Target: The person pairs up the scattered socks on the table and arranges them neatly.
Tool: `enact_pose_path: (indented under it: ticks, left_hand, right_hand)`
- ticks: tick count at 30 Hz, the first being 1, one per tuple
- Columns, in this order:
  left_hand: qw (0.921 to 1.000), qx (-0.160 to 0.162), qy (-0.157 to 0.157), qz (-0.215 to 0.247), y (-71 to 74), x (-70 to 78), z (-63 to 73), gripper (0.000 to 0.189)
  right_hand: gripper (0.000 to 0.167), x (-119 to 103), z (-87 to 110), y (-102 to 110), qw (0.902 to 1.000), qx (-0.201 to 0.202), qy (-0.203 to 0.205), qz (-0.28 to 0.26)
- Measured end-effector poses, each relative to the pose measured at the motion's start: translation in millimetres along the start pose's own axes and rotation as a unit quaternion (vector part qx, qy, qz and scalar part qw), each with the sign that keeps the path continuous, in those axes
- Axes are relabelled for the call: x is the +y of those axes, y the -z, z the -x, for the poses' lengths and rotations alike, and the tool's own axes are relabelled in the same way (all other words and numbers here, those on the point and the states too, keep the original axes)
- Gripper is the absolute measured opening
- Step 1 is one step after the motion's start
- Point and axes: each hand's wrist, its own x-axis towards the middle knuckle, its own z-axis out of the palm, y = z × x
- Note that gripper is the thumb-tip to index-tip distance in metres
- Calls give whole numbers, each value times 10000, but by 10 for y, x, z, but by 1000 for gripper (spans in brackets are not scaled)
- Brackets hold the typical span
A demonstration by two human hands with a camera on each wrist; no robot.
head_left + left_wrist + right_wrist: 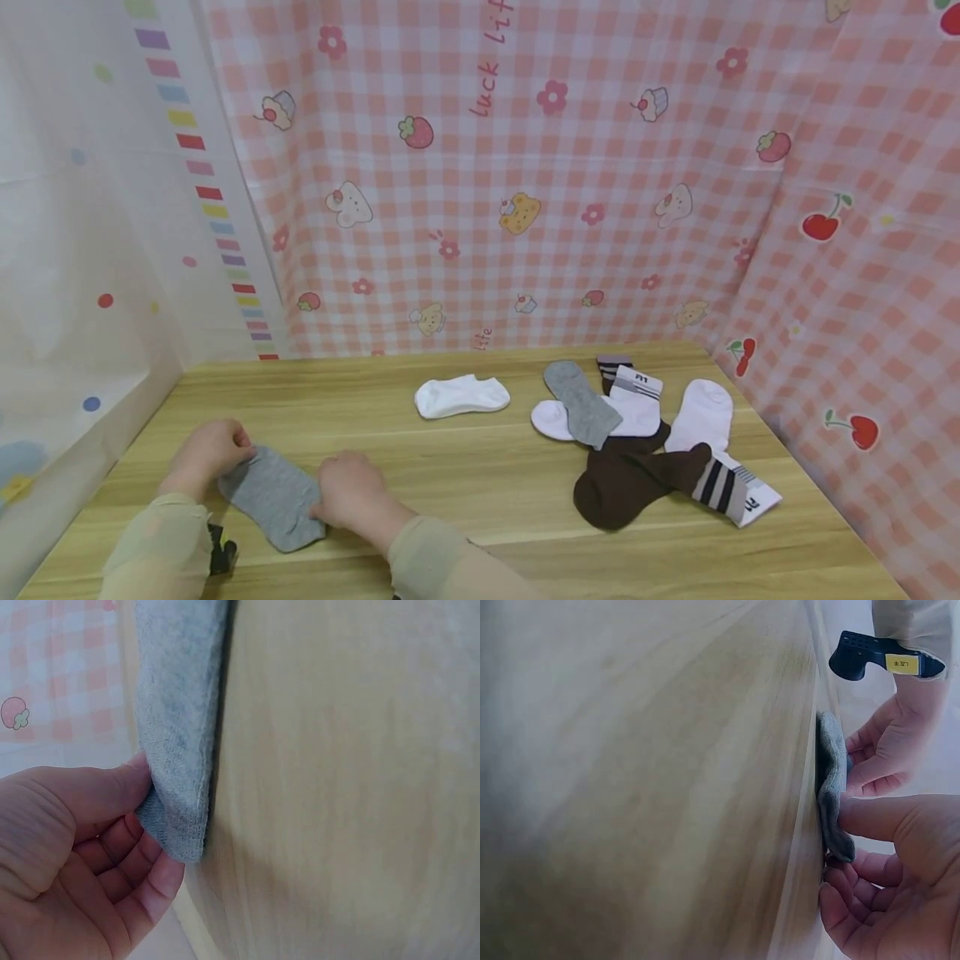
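Lying on the table (465, 508) at near left, the gray sock (273, 500) looks light, soft and hardly slippery. The left hand (206, 454) pinches its far-left end, the right hand (352, 490) its near-right end; these opposite ends suit, since limp knit would sag from one.

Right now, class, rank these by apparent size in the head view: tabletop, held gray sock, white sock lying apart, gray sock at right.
1. Tabletop
2. Held gray sock
3. White sock lying apart and gray sock at right: too alike to rank.
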Motion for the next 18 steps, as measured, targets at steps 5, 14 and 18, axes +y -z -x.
enact_pose_path:
  ticks: [5, 14, 18]
  left_hand:
    - [10000, 26, 23, 29, -1, -6, -1, 19]
    - [10000, 70, -50, 5, 0, 4, 23, 20]
    - [9999, 113, -77, 51, 4, 11, 38, 20]
  right_hand:
    - [35, -5, 6, 17, 10000, 0, 88, 20]
    - [35, 20, 21, 30, 9987, -183, 180, -433]
    - [26, 88, 33, 29, 9945, -97, 228, -1020]
